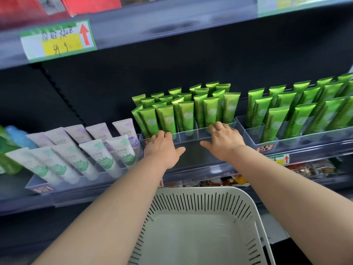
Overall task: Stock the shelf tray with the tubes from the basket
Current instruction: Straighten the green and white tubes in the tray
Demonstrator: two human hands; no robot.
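Left hand point(162, 148) and right hand point(223, 140) are both resting flat-ish on the shelf tray's point(188, 137) front wall, fingers relaxed over the rim, thumbs sticking out, not gripping anything. Green tubes point(186, 115) are standing inside the tray, right behind the fingertips. White basket point(200, 199) is sitting below the tray.

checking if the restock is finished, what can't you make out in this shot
All in the head view:
- basket: the bottom edge cuts off its near part, so any tubes left there are unseen.
- green tubes: the back rows in the tray are hidden by the front rows, so there is no count.
- price label: the handwriting is blurred.
- left hand: the fingertips bend out of sight at the tray wall, so gripping or pressing is unclear.
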